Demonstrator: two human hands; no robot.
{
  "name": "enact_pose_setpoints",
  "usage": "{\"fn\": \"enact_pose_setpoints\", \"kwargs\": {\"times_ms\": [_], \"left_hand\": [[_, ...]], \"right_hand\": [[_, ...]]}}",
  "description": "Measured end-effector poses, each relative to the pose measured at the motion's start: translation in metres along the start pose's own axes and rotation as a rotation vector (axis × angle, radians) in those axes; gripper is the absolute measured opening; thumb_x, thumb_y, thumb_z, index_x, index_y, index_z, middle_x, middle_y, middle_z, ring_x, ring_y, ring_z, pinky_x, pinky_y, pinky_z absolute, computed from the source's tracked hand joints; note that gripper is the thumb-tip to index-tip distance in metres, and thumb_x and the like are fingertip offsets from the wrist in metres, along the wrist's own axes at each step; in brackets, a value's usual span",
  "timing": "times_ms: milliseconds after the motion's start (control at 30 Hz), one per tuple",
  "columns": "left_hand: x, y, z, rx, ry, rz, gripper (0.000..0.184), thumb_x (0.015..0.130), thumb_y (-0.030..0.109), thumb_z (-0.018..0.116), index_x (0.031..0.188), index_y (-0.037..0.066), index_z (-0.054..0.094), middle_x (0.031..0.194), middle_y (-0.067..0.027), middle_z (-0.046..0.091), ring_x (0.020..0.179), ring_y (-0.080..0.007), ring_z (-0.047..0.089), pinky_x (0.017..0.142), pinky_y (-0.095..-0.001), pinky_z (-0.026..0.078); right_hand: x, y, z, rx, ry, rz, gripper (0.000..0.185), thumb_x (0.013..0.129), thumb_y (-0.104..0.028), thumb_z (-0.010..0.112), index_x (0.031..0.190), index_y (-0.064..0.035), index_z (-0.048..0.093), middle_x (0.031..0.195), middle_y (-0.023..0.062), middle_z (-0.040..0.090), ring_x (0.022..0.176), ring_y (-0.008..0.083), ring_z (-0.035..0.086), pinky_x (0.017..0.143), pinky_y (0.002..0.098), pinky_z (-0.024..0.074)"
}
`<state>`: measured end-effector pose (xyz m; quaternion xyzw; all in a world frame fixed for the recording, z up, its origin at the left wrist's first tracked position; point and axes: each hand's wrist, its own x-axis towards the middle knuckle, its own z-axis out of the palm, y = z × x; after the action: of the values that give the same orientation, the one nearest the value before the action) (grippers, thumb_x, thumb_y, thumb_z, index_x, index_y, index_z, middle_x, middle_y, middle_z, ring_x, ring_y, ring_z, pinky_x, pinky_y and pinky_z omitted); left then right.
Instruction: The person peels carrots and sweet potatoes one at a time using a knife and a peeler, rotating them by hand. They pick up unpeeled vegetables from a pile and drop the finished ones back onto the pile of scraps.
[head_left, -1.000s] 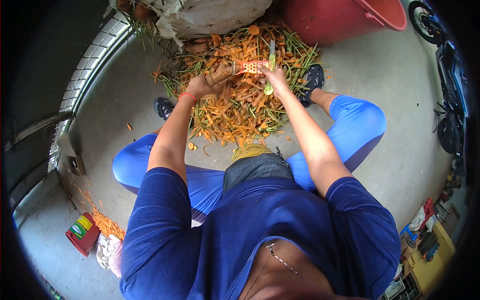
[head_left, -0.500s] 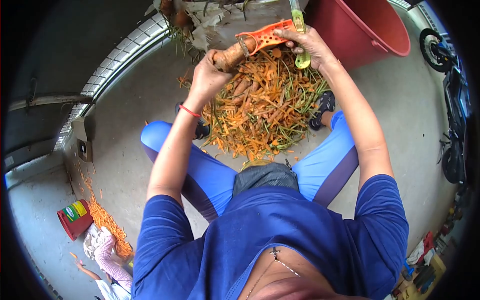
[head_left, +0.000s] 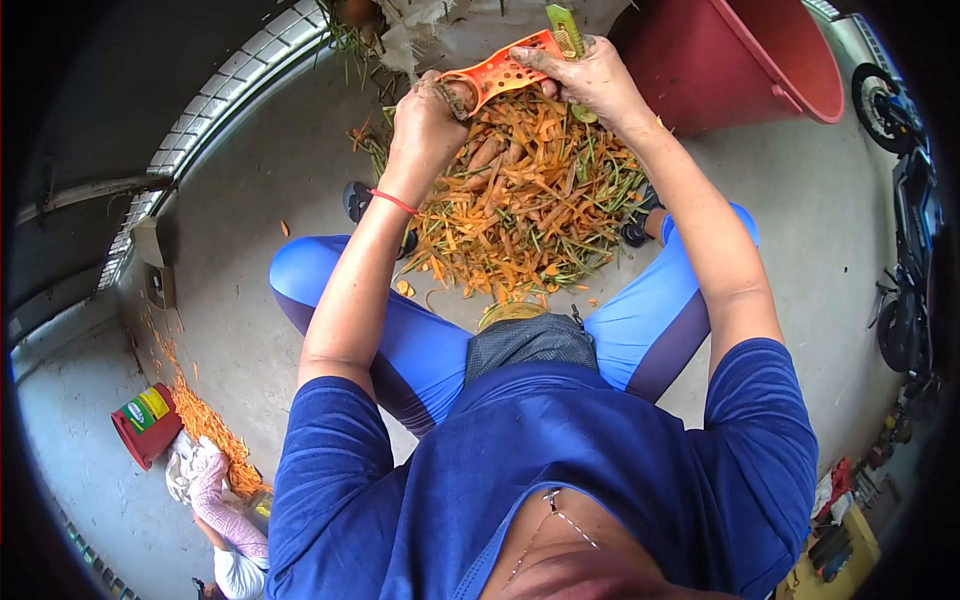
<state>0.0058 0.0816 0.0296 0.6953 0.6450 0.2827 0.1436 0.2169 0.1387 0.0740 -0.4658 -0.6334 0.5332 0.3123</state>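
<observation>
Pile (head_left: 535, 195) of orange peelings & green stalks lies on the floor (head_left: 810, 290), btwn the person's dark shoes (head_left: 357, 200). L hand (head_left: 422, 135), over the pile's far L edge, is wrapped round a root veg (head_left: 461, 93); only the end shows, brownish-orange. R hand (head_left: 602, 80), over the pile's far R side, grips an orange peeler (head_left: 505, 75) w/ holes thru its body, plus a green-handled tool (head_left: 565, 32) poking out past the fingers. Peeler head sits at the root veg's end, right by L hand; can't tell exact blade contact. Whitish sack (head_left: 470, 38) just beyond the pile; lg red bucket (head_left: 705, 75) beyond it to the R. Motorbike (head_left: 908, 240) well off to the pile's R. Well apart, near L of the pile: sm red pail (head_left: 155, 435) w/ label, orange strips (head_left: 210, 430) next to it, & another person (head_left: 240, 575), partly in view.
</observation>
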Motion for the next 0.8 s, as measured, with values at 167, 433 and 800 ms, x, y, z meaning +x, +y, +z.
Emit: {"fn": "enact_pose_setpoints", "kwargs": {"times_ms": [167, 433, 800], "left_hand": [[-0.002, 0.014, -0.010, -0.125, -0.003, -0.077, 0.036, 0.072, 0.011, 0.073, 0.103, 0.001, 0.057, 0.092, -0.0194, 0.067, 0.090, -0.0377, 0.064, 0.077, -0.0396, 0.051], [-0.009, 0.016, -0.001, -0.150, -0.033, 0.065, 0.032, 0.072, 0.008, 0.070, 0.102, 0.003, 0.057, 0.089, -0.0192, 0.067, 0.087, -0.0369, 0.065, 0.073, -0.0389, 0.052], [-0.003, 0.001, -0.017, -0.133, 0.042, -0.054, 0.038, 0.069, 0.017, 0.080, 0.098, 0.004, 0.058, 0.089, -0.0160, 0.068, 0.087, -0.0340, 0.066, 0.073, -0.0372, 0.051]], "right_hand": [[0.002, 0.007, -0.001, 0.005, 0.031, -0.002, 0.025, 0.084, -0.032, 0.074, 0.079, -0.0092, 0.067, 0.059, -0.0043, 0.057, 0.049, -0.0002, 0.047, 0.045, 0.0173, 0.0360], [-0.012, 0.004, -0.023, 0.137, -0.047, 0.192, 0.027, 0.082, -0.032, 0.077, 0.086, -0.0078, 0.066, 0.060, -0.0046, 0.056, 0.044, -0.0006, 0.043, 0.041, 0.0142, 0.0306], [0.006, 0.025, -0.063, 0.268, 0.157, 0.081, 0.029, 0.079, -0.031, 0.080, 0.086, -0.0065, 0.065, 0.062, -0.0037, 0.057, 0.044, -0.0005, 0.044, 0.039, 0.0132, 0.0304]]}}
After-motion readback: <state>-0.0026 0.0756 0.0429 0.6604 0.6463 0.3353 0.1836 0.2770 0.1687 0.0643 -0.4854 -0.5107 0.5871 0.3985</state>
